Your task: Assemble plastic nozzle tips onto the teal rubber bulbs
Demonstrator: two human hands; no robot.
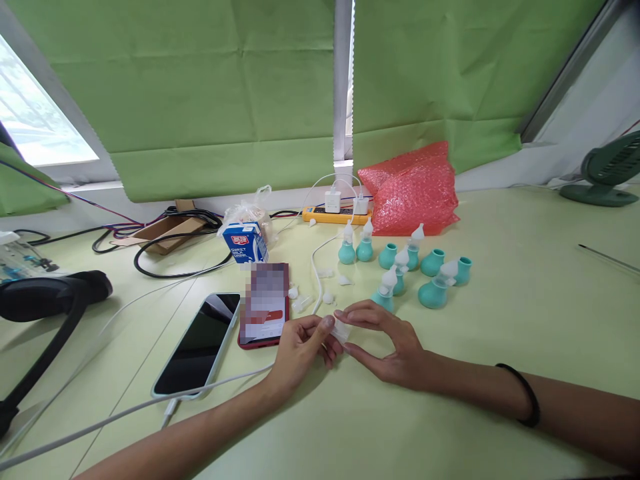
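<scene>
Between the fingertips of both hands is a small translucent plastic piece [341, 330]. My left hand [301, 348] pinches its left side with thumb and fingers. On the other side, the thumb and index finger of my right hand [395, 345] close around it. Just beyond lie loose clear parts, among them a cylinder [302, 304], a cone-shaped tip [345, 280] and a round-based tip [328, 297]. Several teal squeeze bulbs stand to the right; some carry clear nozzles, like this bulb [347, 252], while others, such as this open-necked bulb [433, 262], have none.
A red-cased phone [264, 307] and a pale-cased phone [197, 347] lie at left, with a white cable [210, 385] crossing near my left forearm. Behind are a milk carton [245, 243], a yellow power strip [325, 216] and red bubble wrap [415, 193]. A fan [607, 170] stands far right.
</scene>
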